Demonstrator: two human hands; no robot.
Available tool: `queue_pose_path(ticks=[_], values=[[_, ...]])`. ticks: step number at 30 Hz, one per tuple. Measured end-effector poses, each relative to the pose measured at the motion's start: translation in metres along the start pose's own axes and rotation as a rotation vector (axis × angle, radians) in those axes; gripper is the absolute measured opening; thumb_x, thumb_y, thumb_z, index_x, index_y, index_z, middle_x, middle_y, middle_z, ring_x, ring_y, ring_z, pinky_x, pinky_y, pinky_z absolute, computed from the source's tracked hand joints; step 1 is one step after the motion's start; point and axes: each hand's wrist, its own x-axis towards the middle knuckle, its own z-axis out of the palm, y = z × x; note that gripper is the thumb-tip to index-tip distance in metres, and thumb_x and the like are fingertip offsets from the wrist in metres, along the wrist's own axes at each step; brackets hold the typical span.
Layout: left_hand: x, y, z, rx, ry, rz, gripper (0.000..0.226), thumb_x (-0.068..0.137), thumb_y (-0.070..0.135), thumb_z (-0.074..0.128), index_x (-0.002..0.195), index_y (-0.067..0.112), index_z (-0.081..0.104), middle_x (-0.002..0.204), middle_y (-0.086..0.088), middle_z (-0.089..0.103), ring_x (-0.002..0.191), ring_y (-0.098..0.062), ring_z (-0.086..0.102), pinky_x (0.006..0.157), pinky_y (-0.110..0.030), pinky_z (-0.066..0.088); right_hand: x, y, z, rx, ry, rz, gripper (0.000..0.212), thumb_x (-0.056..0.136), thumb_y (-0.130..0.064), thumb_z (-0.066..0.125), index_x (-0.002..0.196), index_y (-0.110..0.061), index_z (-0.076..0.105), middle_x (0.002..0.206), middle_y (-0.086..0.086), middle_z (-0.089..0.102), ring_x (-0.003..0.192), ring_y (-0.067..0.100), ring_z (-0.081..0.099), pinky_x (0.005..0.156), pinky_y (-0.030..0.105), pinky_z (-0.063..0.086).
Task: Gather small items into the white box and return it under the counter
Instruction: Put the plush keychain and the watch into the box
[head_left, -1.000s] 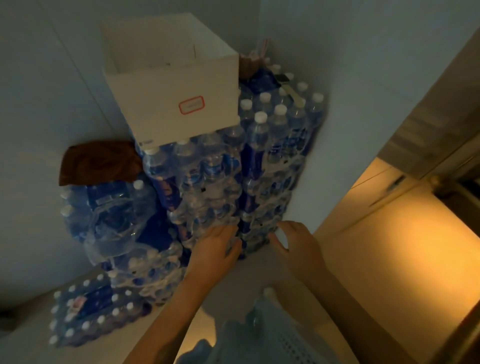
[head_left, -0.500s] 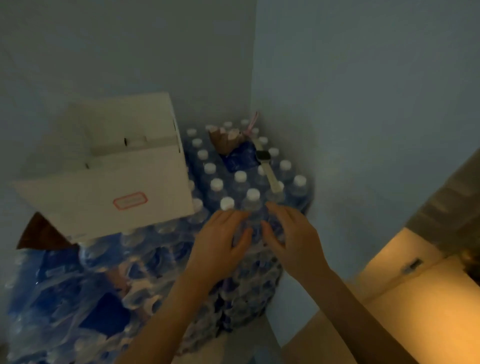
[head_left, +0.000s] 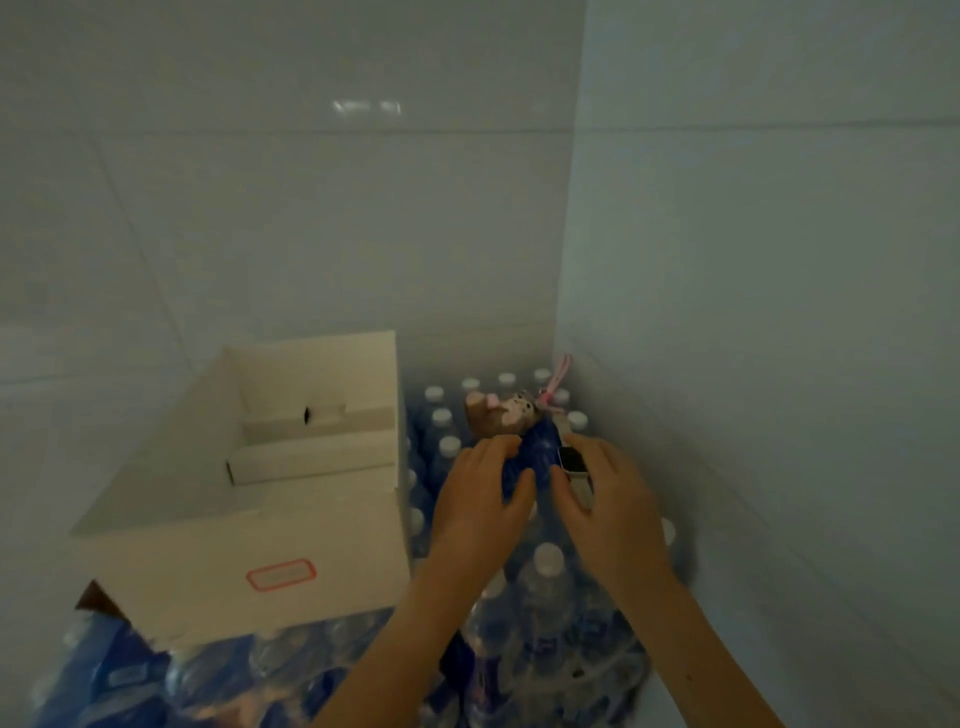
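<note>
The open white box (head_left: 218, 571), with a red-outlined label on its front, rests on stacked packs of water bottles (head_left: 545, 613) in a tiled corner. To its right, on the bottle caps, lies a small plush toy (head_left: 498, 413) in dark blue cloth with a pink strap, and beside it a watch (head_left: 576, 467) with a pale band. My left hand (head_left: 483, 499) has its fingers curled on the toy's blue body. My right hand (head_left: 608, 499) closes around the watch. The box looks empty inside.
Tiled walls (head_left: 753, 260) meet in a corner right behind the bottle stack. A brown cloth (head_left: 96, 600) peeks out below the box's left corner. More shrink-wrapped bottle packs (head_left: 156, 686) fill the lower left.
Both hands rose from the side of the bottle stack to its top and reached the toy and the watch. The view tilted up, so the floor is out of sight.
</note>
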Motion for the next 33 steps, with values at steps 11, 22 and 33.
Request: queue_pose_path(ticks=[11,22,33], values=[[0.050,-0.011,0.034,0.011,0.145,-0.104,0.050,0.081,0.027,0.069,0.126,0.013,0.052,0.130,-0.004,0.052,0.121,-0.021,0.046,0.098,-0.034,0.044,0.043,0.035,0.022,-0.036,-0.012,0.123,0.036,0.087,-0.033,0.064,0.121,-0.023,0.057,0.117,-0.002,0.060,0.105,0.019,0.055,0.083,0.033,0.050],[0.071,-0.032,0.058,-0.045,0.135,-0.368,0.090,0.071,0.038,0.078,0.144,0.017,0.029,0.142,-0.013,0.032,0.128,-0.029,0.033,0.106,-0.038,0.037,0.048,0.072,0.042,-0.099,-0.159,0.263,0.046,0.078,-0.035,0.073,0.116,-0.014,0.058,0.092,0.008,0.061,0.083,0.022,0.057,0.066,0.031,0.048],[0.072,-0.035,0.059,-0.140,0.173,-0.340,0.053,0.078,0.021,0.074,0.126,0.017,0.051,0.118,-0.011,0.042,0.103,-0.025,0.055,0.092,-0.034,0.050,0.048,0.074,0.044,-0.081,-0.138,0.246,0.021,0.076,-0.015,0.071,0.093,-0.005,0.062,0.082,0.011,0.060,0.077,0.024,0.056,0.066,0.037,0.048]])
